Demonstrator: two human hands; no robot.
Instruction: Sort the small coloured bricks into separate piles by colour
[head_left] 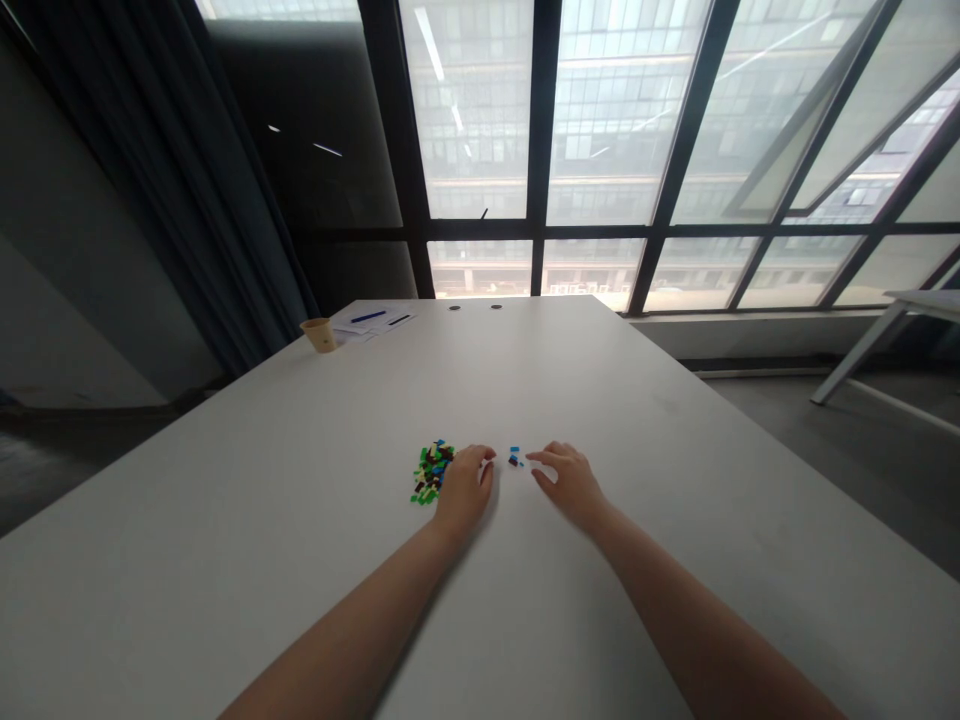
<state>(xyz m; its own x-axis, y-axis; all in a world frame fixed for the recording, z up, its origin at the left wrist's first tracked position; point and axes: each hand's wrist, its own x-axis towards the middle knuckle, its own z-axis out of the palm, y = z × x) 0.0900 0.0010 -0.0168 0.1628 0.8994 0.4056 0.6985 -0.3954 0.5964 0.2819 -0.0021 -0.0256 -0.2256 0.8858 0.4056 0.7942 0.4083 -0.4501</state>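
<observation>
A pile of small building bricks [429, 474] in green, yellow, blue and dark brown lies on the white table. My left hand [469, 475] rests just right of the pile and covers its edge. Its fingers curve toward the middle, thumb and fingertips apart, with nothing visible in them. A few loose blue and dark bricks [514, 459] lie between my two hands. To their right is my right hand [562, 468], fingers spread and thumb apart, its fingertips close to the loose bricks without visibly holding any.
On the table's far left stand a tan paper cup [320, 336] and papers [375, 322] with a blue pen [368, 316] on top. Two dark round spots [475, 307] mark the far edge. Another table [926, 300] stands at the right, past the floor gap.
</observation>
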